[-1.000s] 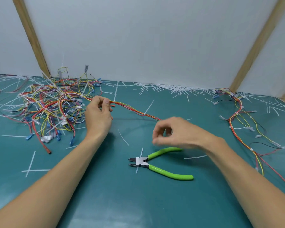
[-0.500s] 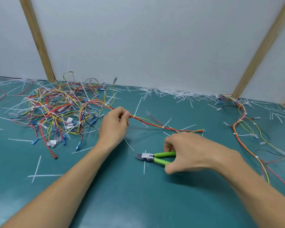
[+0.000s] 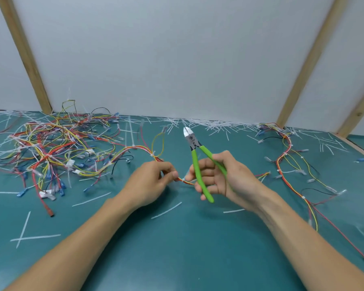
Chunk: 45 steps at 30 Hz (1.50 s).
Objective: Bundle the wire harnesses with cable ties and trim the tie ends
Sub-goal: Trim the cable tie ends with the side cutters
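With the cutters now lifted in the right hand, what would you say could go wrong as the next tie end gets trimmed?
1. The right hand holds the green-handled cutters blades-up beside the wire harness pinched by the left hand; a careless snip could nick a wire rather than the cable tie.
2. The left fingertips sit close to that tie, so the blades might catch them.
3. The harness trails into the tangled wire pile and may snag when pulled.

Cutters raised beside a pinched harness

The right hand [image 3: 221, 177] grips green-handled cutters [image 3: 194, 156] — blades pointing up — while the left hand [image 3: 149, 181] pinches a red-and-yellow wire harness [image 3: 132, 149] above the teal table [image 3: 177, 248].
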{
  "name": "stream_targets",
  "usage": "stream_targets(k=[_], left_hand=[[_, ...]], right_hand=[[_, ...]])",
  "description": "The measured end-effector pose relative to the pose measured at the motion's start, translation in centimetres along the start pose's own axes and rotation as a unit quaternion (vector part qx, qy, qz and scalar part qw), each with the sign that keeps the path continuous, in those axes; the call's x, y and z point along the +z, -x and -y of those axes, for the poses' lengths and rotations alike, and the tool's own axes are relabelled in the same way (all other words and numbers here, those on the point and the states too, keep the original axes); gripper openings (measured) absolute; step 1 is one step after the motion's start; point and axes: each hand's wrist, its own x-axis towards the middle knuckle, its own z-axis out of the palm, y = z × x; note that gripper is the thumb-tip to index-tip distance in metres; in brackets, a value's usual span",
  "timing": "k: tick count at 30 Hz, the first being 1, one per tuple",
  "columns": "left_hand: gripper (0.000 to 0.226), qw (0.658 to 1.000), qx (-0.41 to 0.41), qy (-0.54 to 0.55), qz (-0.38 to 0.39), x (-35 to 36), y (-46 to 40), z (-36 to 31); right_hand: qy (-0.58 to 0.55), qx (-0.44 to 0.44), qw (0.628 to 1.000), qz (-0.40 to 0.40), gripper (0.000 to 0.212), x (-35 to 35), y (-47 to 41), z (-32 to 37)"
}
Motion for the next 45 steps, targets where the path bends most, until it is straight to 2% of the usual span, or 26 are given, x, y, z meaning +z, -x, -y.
stream_targets(k=[3, 6, 10, 13, 16, 18, 20, 21, 23, 24, 26, 28, 30, 32, 37, 40, 43, 45], left_hand=[[0.016, 0.995, 0.068, -0.02, 0.063, 0.9, 0.6, -1.5], [0.014, 0.989, 0.122, -0.046, 0.074, 1.4, 1.2, -2.8], [0.021, 0.974, 0.17, -0.088, 0.124, 2.3, 1.6, -3.8], [0.016, 0.968, 0.217, -0.067, 0.108, 2.4, 1.9, -4.3], [0.009, 0.962, 0.266, -0.052, 0.024, 1.8, 2.2, -4.7], [0.017, 0.961, 0.261, 0.0, -0.092, 1.0, 2.1, -4.6], [0.028, 0.94, 0.222, 0.061, -0.253, -0.1, 1.8, -4.1], [0.026, 0.923, 0.197, 0.071, -0.322, -0.7, 1.6, -3.9], [0.011, 0.899, 0.145, 0.092, -0.402, -1.7, 1.1, -3.1], [0.013, 0.897, 0.113, 0.11, -0.414, -2.0, 0.9, -2.5], [0.04, 0.918, 0.05, 0.123, -0.373, -2.3, 0.3, -1.1], [0.058, 0.966, 0.015, 0.087, -0.243, -2.2, 0.2, 0.0], [0.061, 0.993, 0.013, 0.066, -0.098, -1.7, 0.4, 0.5], [0.059, 0.998, 0.03, 0.048, -0.024, -1.2, 0.6, 0.4], [0.051, 0.996, 0.082, -0.023, -0.012, -1.1, 0.4, 0.1], [0.033, 0.993, 0.08, -0.082, -0.016, -0.9, 0.3, 0.2], [0.008, 0.995, 0.072, -0.042, -0.054, -0.8, 0.1, 0.4], [0.004, 0.993, 0.056, 0.012, -0.102, -0.9, -0.1, 0.5]], right_hand=[[0.007, -0.059, 0.998, -0.023, 0.032, 0.6, -0.2, -0.3], [0.12, -0.105, 0.981, -0.113, 0.038, 1.4, -0.5, -0.6], [0.21, -0.102, 0.957, -0.17, 0.034, 2.0, -0.7, -1.3], [0.252, -0.107, 0.947, -0.171, 0.025, 1.7, -0.9, -1.7], [0.235, -0.139, 0.944, -0.185, 0.021, 1.4, -1.0, -1.7], [0.193, -0.155, 0.945, -0.214, 0.017, 1.0, -1.2, -1.4], [0.142, -0.149, 0.95, -0.236, 0.011, 0.0, -1.2, -1.1], [0.106, -0.141, 0.956, -0.235, 0.007, -0.8, -1.3, -0.9], [0.022, -0.121, 0.971, -0.206, 0.007, -2.2, -1.1, -0.4], [-0.019, -0.11, 0.976, -0.186, 0.007, -2.8, -1.0, -0.3], [-0.084, -0.087, 0.981, -0.152, 0.007, -4.0, -0.8, -0.1], [-0.132, -0.071, 0.981, -0.125, 0.018, -4.9, -0.6, -0.2], [-0.173, -0.064, 0.977, -0.103, 0.029, -5.4, -0.6, -0.2], [-0.21, -0.06, 0.972, -0.087, 0.034, -5.7, -0.5, -0.3], [-0.275, -0.057, 0.955, -0.093, 0.041, -6.4, -0.6, -0.4], [-0.278, -0.041, 0.952, -0.119, 0.04, -6.4, -0.7, -0.5], [-0.237, -0.03, 0.959, -0.154, 0.03, -6.2, -0.9, -0.7], [-0.199, -0.045, 0.959, -0.196, 0.023, -5.9, -1.2, -0.8]])
